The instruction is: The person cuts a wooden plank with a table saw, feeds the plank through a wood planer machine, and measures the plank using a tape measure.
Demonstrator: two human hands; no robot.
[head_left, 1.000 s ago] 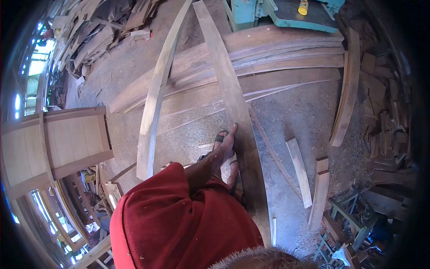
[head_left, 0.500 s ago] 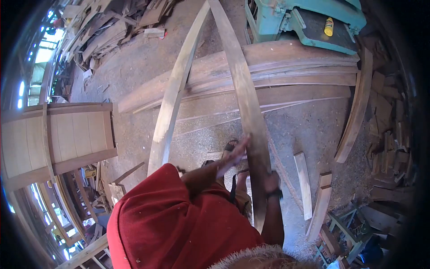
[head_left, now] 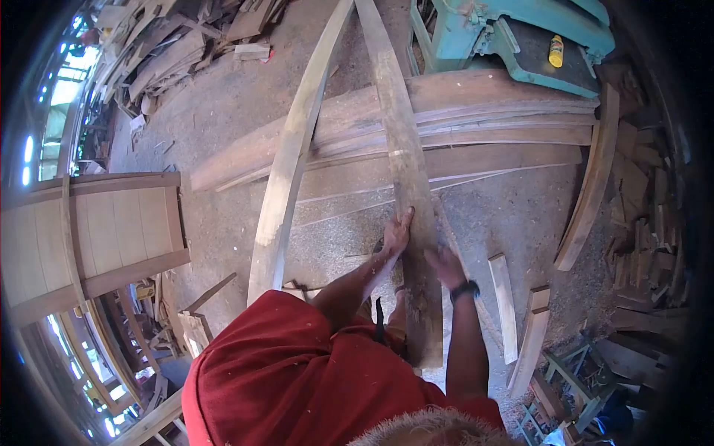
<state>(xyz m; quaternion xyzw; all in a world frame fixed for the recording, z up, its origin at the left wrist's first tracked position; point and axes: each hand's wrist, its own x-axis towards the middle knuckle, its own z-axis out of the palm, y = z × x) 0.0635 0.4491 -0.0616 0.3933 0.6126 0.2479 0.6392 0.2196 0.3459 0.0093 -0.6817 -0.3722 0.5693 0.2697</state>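
Plank (head_left: pixel 405 163) is stretching left of the green machine (head_left: pixel 465 48). Left hand (head_left: pixel 397 233) is gripping the edge farther from that machine; blurred right hand (head_left: pixel 445 266) is overlapping the nearer edge, whether gripping I cannot tell.

We find a woodworking shop, as evidenced by offcuts (head_left: pixel 169 63) heaped at upper left, long planks (head_left: pixel 506 121) stacked across a littered floor (head_left: pixel 212 123), a teal machine (head_left: pixel 457 44) just beyond them, and a panelled wooden piece (head_left: pixel 123 236) at left.
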